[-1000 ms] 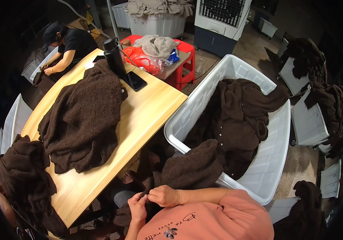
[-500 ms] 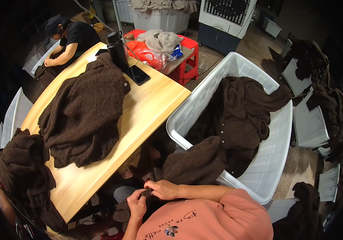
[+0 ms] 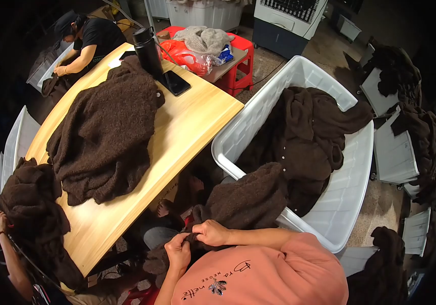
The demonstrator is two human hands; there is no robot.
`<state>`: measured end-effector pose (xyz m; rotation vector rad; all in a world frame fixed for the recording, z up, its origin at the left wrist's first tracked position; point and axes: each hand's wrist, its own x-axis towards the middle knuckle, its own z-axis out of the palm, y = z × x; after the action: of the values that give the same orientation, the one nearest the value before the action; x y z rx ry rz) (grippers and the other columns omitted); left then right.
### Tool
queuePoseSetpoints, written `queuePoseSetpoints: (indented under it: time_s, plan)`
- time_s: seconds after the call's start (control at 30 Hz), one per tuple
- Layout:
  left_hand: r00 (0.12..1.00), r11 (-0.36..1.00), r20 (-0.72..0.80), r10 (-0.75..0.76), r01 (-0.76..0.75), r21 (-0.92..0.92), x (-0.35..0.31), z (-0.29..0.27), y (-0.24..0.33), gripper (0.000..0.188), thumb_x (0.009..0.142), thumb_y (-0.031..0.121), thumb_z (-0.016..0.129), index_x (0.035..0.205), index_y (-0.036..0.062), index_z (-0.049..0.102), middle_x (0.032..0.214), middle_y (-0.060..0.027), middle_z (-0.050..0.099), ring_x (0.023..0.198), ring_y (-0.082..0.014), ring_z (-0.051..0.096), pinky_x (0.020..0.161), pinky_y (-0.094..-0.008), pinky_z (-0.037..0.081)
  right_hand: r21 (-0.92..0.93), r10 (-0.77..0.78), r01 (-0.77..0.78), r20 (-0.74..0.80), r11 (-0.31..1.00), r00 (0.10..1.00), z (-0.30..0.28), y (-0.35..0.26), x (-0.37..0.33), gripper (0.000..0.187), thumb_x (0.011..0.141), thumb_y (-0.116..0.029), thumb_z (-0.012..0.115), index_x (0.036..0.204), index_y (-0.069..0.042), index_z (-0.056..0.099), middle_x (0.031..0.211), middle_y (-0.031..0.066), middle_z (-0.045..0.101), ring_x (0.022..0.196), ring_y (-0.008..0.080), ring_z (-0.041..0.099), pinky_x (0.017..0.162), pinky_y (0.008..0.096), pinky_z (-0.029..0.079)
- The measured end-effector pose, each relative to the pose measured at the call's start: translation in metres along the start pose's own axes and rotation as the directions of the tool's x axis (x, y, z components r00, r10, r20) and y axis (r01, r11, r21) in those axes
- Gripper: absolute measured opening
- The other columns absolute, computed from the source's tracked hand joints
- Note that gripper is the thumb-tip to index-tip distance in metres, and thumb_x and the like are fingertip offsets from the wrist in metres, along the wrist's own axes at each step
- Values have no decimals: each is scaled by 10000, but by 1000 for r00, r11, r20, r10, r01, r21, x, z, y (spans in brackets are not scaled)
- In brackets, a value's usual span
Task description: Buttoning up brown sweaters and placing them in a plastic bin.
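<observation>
Fuzzy dark brown knit clothing (image 3: 246, 198) lies across my lap, part of it draped over the near rim of a white plastic tub (image 3: 342, 218). My left hand (image 3: 178, 250) is closed, pinching a bunched edge of this knit garment. Right beside it, my right hand (image 3: 211, 233) grips the same edge, fingers closed. Only a small twist of fabric shows between the two hands. Inside the tub are more brown garments (image 3: 307, 147), with small pale buttons on them.
A wooden table (image 3: 177, 162) holds a brown garment pile (image 3: 106, 137), a black bottle (image 3: 148, 53) and a phone (image 3: 175, 83). Another garment heap (image 3: 32, 213) hangs off its left edge near a person's arm (image 3: 14, 264). A co-worker (image 3: 88, 43) sits far left. Loaded tubs (image 3: 396, 147) stand right.
Both my hands remain on the garment's edge and have shifted slightly rightward. The whole view has tilted a little. At the far left, the person's hand has moved up beside the hanging heap.
</observation>
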<state>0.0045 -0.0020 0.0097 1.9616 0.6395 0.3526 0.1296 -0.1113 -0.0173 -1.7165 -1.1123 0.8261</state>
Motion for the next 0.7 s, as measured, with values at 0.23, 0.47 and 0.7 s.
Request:
queuePoseSetpoints:
  time_s: [0.23, 0.47, 0.7]
  plan:
    - [996, 994, 21, -82, 83, -70, 2, 0, -1, 227, 673, -90, 514, 849, -15, 636, 720, -150, 625, 617, -219, 616, 601, -280, 471, 37, -38, 39, -20, 999, 999, 2, 5, -6, 112, 727, -68, 543, 799, 16, 563, 723, 197, 583, 649, 380, 573, 562, 421, 445]
    - [907, 834, -40, 420, -368, 412, -4, 5, 0, 237, 626, -82, 551, 840, 5, 605, 675, -147, 584, 595, -315, 584, 530, -374, 477, -71, -58, 51, -101, 996, 993, 9, -3, -1, 67, 718, -57, 529, 742, 4, 539, 675, 190, 572, 626, 383, 570, 549, 452, 435]
    - [924, 933, -225, 311, -251, 257, -9, 14, -7, 179, 684, -69, 557, 847, -6, 595, 693, -161, 595, 602, -318, 590, 531, -343, 480, -140, -151, 125, -195, 982, 969, 18, -1, 7, 69, 718, -57, 522, 705, 0, 484, 682, 200, 573, 642, 395, 563, 551, 472, 442]
